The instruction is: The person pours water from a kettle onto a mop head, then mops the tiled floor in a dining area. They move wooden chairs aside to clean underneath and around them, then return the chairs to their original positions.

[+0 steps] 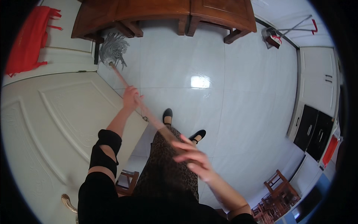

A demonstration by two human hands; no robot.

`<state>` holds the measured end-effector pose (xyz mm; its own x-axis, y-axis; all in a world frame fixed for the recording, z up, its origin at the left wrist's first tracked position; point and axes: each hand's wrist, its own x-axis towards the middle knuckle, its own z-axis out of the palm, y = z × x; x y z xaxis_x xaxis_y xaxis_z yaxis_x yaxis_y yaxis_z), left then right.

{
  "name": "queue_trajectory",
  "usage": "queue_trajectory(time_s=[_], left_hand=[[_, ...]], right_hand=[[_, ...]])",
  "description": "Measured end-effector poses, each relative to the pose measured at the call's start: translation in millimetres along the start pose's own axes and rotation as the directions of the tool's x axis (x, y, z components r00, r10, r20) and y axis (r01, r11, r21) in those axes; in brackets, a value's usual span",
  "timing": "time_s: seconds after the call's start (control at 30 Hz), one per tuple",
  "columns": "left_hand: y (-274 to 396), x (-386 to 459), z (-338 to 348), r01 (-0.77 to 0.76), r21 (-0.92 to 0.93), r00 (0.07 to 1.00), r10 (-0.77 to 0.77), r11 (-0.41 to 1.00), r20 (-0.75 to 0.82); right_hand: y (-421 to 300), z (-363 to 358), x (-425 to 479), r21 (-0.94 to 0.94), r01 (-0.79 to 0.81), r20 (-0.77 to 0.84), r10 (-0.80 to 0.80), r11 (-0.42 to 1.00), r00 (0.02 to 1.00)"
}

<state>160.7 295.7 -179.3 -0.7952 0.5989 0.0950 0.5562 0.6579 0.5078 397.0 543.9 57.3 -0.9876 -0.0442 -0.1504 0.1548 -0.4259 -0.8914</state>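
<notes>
My left hand (131,98) is closed around the pale wooden handle (152,119) of a string mop. The mop's grey strand head (113,50) rests on the tiled floor in the far left corner, by a wooden furniture leg. From there the handle slants down and right towards my body. At its near end is my right hand (195,159), motion-blurred, with its fingers partly stretched out. The handle runs in under those fingers, and the blur hides whether they grip it. My feet in black shoes (167,115) stand on the floor below the handle.
A cream panelled door (70,120) stands at left, near my left arm. Brown wooden furniture (152,9) lines the far side. A dustpan (270,37) leans at the far right wall. White cabinets (316,70) and wooden stools (279,193) flank the right side. Light-coloured tiles (181,61) shine.
</notes>
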Motion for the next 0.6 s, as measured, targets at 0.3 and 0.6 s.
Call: queue_trajectory(time_s=[0.3, 0.6], left_hand=[[257.5, 60.8, 98.7, -0.037, -0.243, 0.999, 0.031, 0.969, -0.030], [552.0, -1.7, 223.1, -0.406, -0.509, 0.695, 0.618, 0.759, 0.367]], right_hand=[[-113.1, -97.3, -141.9, -0.203, 0.308, -0.161, -0.342, 0.929, 0.926], [-202.6, -90.5, -332.2, -0.702, 0.265, -0.195, -0.536, 0.661, 0.822]])
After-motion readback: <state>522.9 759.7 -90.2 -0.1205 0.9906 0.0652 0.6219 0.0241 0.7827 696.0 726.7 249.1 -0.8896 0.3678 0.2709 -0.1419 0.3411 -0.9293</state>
